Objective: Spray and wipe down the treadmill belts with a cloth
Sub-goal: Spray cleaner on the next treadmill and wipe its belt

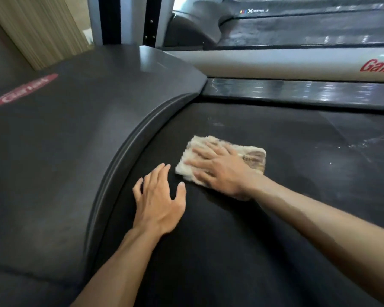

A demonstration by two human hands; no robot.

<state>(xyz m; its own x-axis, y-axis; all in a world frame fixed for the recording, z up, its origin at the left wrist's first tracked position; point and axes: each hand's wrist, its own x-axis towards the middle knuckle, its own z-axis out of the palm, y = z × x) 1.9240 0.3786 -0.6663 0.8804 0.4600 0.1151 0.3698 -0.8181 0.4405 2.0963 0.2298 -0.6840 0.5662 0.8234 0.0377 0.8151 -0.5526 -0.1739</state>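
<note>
Belt: black treadmill belt [242, 240] fills lower centre and right, runs up to curved edge of the motor cover; faint pale specks and smears toward upper right.
Cloth: folded beige cloth [252, 155], frayed, darker stained patch at its right end; lies flat on the belt near the cover's curve.
Right hand: right hand [220, 171] palm down on the cloth, fingers straight and spread, pressing it to the belt; covers most of the cloth's near half.
Left hand: left hand [159, 200] flat on bare belt just left of the cloth, fingers spread, thumb out toward the cloth, holding nothing; whether the thumb tip touches the cloth's corner cannot be told.
Motor cover: dark grey motor cover [64, 140] at left, red oval logo [24, 89] on top, blurred.
Side rail: glossy dark side rail [297, 90] along the belt's far edge, light reflections on it.
Neighbour: second treadmill [297, 32] beyond, pale frame [275, 63] with red lettering cut off at right edge.
Background: wood-grain panel [42, 25] top left.
</note>
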